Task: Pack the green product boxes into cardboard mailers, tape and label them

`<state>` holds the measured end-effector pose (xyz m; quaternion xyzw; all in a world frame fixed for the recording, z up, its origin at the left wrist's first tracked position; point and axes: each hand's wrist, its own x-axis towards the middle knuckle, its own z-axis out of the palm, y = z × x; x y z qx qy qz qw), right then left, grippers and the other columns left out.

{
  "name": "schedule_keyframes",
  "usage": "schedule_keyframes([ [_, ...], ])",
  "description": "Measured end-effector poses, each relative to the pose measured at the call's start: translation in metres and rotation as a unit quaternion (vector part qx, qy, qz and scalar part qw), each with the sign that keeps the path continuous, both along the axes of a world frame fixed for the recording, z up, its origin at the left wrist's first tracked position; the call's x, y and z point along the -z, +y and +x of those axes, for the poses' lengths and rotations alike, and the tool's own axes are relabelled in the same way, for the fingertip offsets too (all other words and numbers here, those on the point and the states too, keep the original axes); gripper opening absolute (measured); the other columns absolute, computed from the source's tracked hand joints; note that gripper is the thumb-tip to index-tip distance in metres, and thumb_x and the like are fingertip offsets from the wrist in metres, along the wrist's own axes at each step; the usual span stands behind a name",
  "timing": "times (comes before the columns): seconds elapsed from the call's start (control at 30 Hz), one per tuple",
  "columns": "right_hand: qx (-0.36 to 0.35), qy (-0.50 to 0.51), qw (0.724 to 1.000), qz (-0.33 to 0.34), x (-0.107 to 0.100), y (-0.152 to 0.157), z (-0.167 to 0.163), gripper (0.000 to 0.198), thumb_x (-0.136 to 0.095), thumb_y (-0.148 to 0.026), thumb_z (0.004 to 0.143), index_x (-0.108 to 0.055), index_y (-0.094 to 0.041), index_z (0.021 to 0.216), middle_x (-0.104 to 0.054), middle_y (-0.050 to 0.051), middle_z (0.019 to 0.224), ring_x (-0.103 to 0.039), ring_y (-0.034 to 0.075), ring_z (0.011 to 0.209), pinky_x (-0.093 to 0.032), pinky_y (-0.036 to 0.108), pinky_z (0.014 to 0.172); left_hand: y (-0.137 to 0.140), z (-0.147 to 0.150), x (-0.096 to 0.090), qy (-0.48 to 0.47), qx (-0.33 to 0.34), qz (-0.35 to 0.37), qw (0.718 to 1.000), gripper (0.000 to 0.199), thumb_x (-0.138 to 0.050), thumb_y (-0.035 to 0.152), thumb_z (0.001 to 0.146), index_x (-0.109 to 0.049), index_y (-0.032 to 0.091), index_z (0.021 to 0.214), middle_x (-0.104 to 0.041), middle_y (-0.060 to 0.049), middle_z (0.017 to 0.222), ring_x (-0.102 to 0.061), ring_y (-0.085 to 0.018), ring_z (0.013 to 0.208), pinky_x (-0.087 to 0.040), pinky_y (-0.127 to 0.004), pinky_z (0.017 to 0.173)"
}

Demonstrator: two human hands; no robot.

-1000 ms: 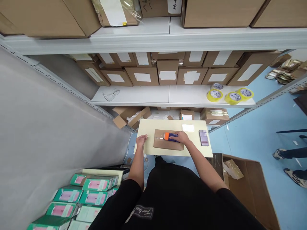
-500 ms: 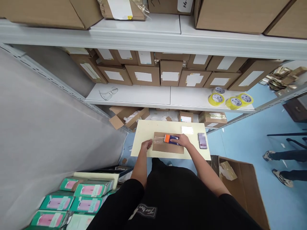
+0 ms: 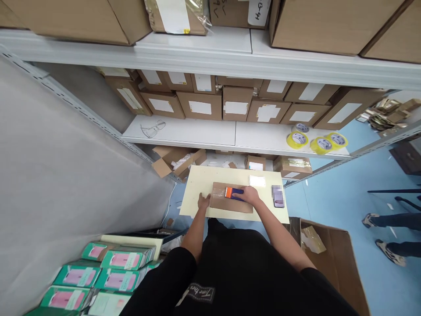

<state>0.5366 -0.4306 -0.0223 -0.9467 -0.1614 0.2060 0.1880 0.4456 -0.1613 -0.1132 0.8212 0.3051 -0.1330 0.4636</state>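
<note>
A flat brown cardboard box (image 3: 230, 204) lies on the cream tabletop (image 3: 194, 188), with a strip of clear tape (image 3: 218, 192) along its left part. My right hand (image 3: 250, 195) is closed around a hand tool (image 3: 229, 192) with an orange head and dark-blue handle. The tool's head rests on or just over the box's top; its exact kind is unclear. At the box's left edge is my left hand (image 3: 204, 201), thumb and fingers apart, fingertips at or touching the cardboard. Behind the box lies a white paper (image 3: 257, 181), and to the right a phone (image 3: 278, 195).
A shelf (image 3: 204, 131) ahead carries labelled cartons, eyeglasses (image 3: 153, 129) and yellow tape rolls (image 3: 297, 139). An open carton (image 3: 338, 254) stands at right, green packages (image 3: 115, 281) at lower left. A person's legs (image 3: 401, 219) are at far right.
My left hand has opened from a closed shape and shifted slightly right, toward the box's edge. The tool stays in my right hand at nearly the same spot. The camera view tilted slightly.
</note>
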Motion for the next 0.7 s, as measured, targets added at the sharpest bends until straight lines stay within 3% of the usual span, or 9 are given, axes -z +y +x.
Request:
schedule_keyframes([
  [0.1,-0.004,-0.009,0.999,-0.031,0.0,0.007,-0.001,0.06,-0.068,-0.081,0.078,-0.079,-0.022,0.083,-0.078,0.018,0.089,-0.073,0.034,0.089,-0.05,0.038,0.076,-0.008,0.003,-0.009,-0.036,-0.013,0.0,0.999,0.057,-0.041,0.062,0.098,-0.069,0.02,0.125,-0.073,-0.015,0.129,-0.065,-0.03,0.125,-0.049,-0.041,0.104],
  [0.2,-0.008,-0.018,0.998,-0.059,0.0,0.016,-0.003,0.061,-0.07,-0.079,0.077,-0.08,-0.02,0.088,-0.078,0.019,0.094,-0.073,0.035,0.092,-0.051,0.04,0.081,-0.021,0.004,-0.013,-0.055,0.012,-0.031,0.998,0.057,-0.041,0.062,0.1,-0.068,0.02,0.128,-0.072,-0.014,0.133,-0.065,-0.03,0.125,-0.048,-0.04,0.105],
  [0.4,-0.016,-0.015,0.996,-0.086,-0.004,0.014,-0.007,0.067,-0.074,-0.081,0.071,-0.081,-0.018,0.091,-0.078,0.022,0.097,-0.073,0.038,0.095,-0.052,0.041,0.081,-0.031,0.0,-0.003,-0.042,0.026,-0.002,0.999,0.067,-0.035,0.068,0.1,-0.06,0.019,0.138,-0.069,-0.018,0.136,-0.064,-0.032,0.127,-0.047,-0.042,0.106],
  [0.5,-0.005,-0.002,0.994,-0.106,-0.01,-0.019,-0.005,0.068,-0.074,-0.083,0.069,-0.08,-0.017,0.088,-0.078,0.023,0.097,-0.074,0.036,0.09,-0.052,0.039,0.074,-0.03,0.003,0.003,-0.026,0.03,0.02,0.999,0.068,-0.036,0.07,0.099,-0.06,0.02,0.138,-0.07,-0.018,0.134,-0.063,-0.033,0.129,-0.046,-0.042,0.107],
  [0.7,0.078,0.031,0.982,-0.168,-0.024,-0.13,0.002,0.066,-0.065,-0.082,0.078,-0.077,-0.017,0.081,-0.078,0.02,0.095,-0.073,0.032,0.088,-0.051,0.035,0.07,-0.028,0.007,0.007,-0.021,0.036,0.019,0.999,0.064,-0.034,0.067,0.101,-0.06,0.023,0.139,-0.07,-0.015,0.135,-0.063,-0.033,0.129,-0.045,-0.043,0.108],
])
